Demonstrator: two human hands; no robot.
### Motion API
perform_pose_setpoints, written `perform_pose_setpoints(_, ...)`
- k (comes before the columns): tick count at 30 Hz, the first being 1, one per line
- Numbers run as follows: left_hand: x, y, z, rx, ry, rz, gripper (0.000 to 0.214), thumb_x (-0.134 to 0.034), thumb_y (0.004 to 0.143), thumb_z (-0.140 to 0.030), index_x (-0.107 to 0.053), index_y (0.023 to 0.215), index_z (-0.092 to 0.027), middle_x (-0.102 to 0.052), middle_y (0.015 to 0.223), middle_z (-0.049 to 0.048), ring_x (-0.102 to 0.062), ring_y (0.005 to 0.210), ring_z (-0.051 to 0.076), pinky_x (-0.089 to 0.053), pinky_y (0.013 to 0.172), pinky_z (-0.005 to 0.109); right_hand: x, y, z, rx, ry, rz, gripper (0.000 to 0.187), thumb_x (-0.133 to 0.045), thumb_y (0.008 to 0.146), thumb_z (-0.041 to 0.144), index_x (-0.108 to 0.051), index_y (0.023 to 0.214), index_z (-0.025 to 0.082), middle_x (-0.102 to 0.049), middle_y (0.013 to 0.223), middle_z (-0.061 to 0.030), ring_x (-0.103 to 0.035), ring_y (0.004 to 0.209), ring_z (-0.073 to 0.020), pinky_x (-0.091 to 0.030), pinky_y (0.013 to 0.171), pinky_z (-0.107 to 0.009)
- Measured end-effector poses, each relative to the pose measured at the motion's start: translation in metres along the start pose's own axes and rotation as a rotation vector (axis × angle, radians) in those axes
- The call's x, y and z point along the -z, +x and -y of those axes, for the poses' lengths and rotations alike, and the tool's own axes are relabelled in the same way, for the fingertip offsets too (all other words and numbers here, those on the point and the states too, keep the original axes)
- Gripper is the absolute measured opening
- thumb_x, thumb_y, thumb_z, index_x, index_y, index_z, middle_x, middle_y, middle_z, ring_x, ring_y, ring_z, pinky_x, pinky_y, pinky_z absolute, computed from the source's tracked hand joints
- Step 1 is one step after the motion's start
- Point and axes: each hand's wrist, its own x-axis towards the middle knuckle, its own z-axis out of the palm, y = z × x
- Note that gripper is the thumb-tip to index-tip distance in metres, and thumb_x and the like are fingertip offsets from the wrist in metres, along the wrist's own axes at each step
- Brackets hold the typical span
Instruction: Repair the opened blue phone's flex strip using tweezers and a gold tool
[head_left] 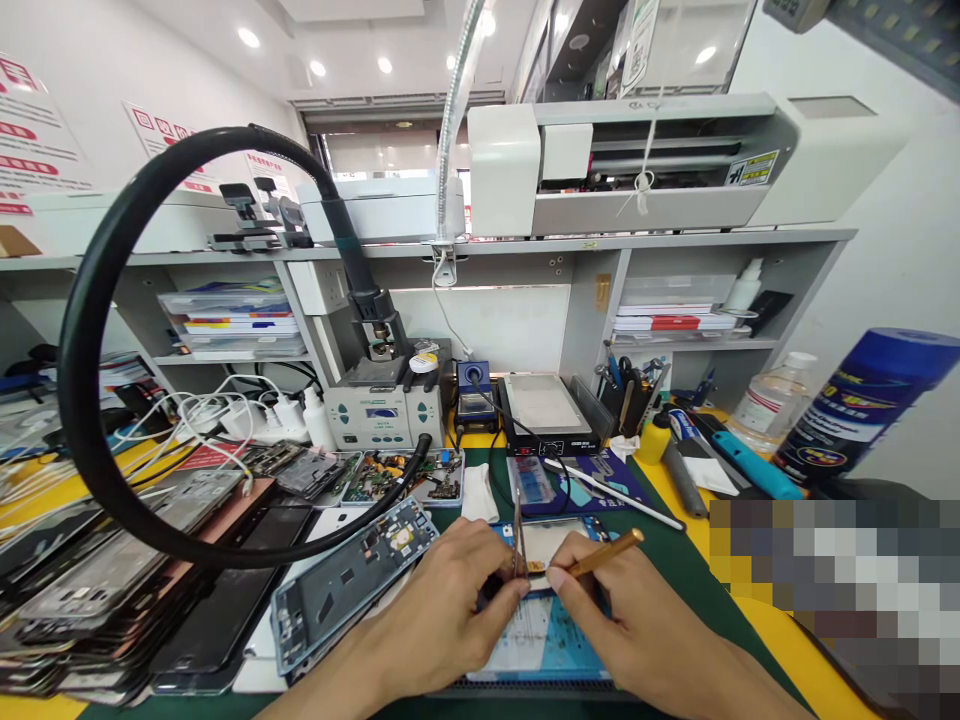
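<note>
My left hand [450,610] is closed in a pinch on thin metal tweezers [517,530], whose tips point down at a small yellowish part [535,567]. My right hand [637,625] is closed around a gold-coloured tool handle [607,552], its tip meeting the same small part. Both hands rest over a blue work mat [525,640] at the front middle of the bench. An opened blue phone frame [352,585] lies just left of my left hand.
Stacks of phone frames and screens [97,590] fill the left. A soldering station [382,410] with a looping black hose [90,330], a heating plate [547,410], a tool holder [630,395], a blue spray can [862,400] and a clear bottle [772,400] stand behind.
</note>
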Motion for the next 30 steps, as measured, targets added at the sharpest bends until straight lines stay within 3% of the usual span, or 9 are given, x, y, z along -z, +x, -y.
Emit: perform_pose_setpoints(30,0.0006,0.0007,0.0003,0.029,0.021,0.017,0.011,-0.055,0.097,-0.017,-0.058,0.087,-0.02,-0.065,0.09,0.0027,-0.057,0.087,0.02,-0.043,0.082,0.034,0.0021,-0.0021,0.0017,-0.011,0.003,0.011,0.03,-0.037,0.107,0.03,-0.05,0.081,0.023,-0.063,0.08,-0.001,-0.058,0.072,-0.0194,-0.043,0.069,-0.033)
